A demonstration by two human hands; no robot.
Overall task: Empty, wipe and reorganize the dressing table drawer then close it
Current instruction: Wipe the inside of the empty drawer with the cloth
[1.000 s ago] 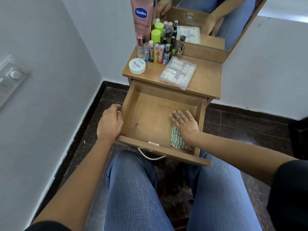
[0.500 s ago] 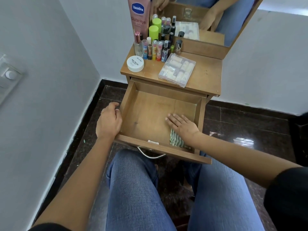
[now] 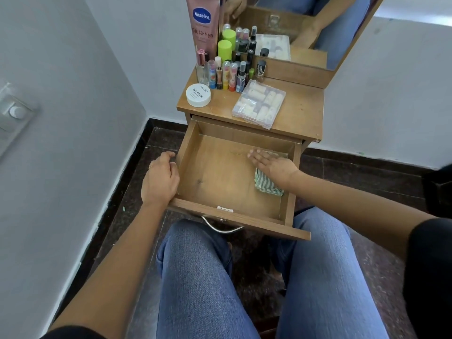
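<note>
- We are looking down into the drawer [image 3: 215, 182], which is standing pulled out from under the worktop [image 3: 302, 106], above the person's knees in blue jeans.
- The left grip [image 3: 160, 183] is curling its fingers over the drawer's left wall, toward the front-left corner, and holding it.
- The right grip [image 3: 275, 166] is lying flat with straight fingers. It is pressing the striped green-and-white cloth [image 3: 267, 187] onto the drawer floor beside the right wall.
- A metal handle [image 3: 221, 227] is hanging under the drawer's front edge.
- On the worktop we are seeing a white nail-polish jar [image 3: 198, 94] sitting at the front-left corner.
- A clear plastic box [image 3: 259, 104] is lying by the middle of the front edge.
- Small bottles [image 3: 230, 74] are crowding the back-left corner, with a pink Vaseline tube [image 3: 202, 23] rising behind them beside the mirror [image 3: 305, 20].
</note>
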